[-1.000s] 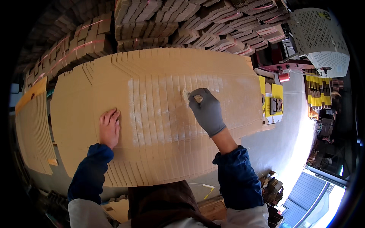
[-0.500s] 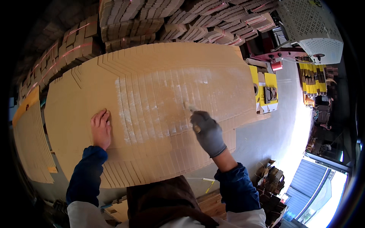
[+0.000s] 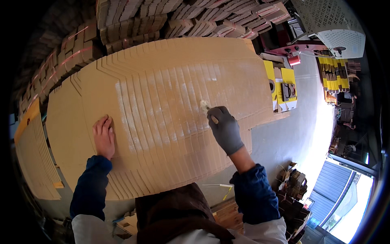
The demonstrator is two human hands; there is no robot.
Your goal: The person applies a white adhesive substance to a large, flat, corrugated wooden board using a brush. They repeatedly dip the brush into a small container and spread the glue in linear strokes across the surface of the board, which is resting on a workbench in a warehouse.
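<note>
A wide row of overlapping brown cardboard sheets (image 3: 239, 81) lies fanned out before me, their edges stepped one beside another. White, wet-looking smears run in a band across the middle of these edges. My right hand (image 3: 224, 129), in a grey glove, is closed around the handle of a brush (image 3: 204, 106). Its pale bristles touch the sheets near the right end of the smeared band. Bare and flat, my left hand (image 3: 104, 138) rests on the cardboard left of the smears, fingers stretched out. Most of the brush handle is hidden in the glove.
Tied stacks of folded cardboard (image 3: 134, 20) rise behind the sheets. Another fanned stack (image 3: 38, 154) stands at the far left. Yellow and white boxes (image 3: 287, 87) sit at the right end, near a machine with a perforated metal guard (image 3: 333, 28). Cardboard scraps (image 3: 292, 187) lie lower right.
My right hand and the brush have moved slightly up and to the right over the sheets. My left hand stays flat on the cardboard. The whole view has shifted a little.
</note>
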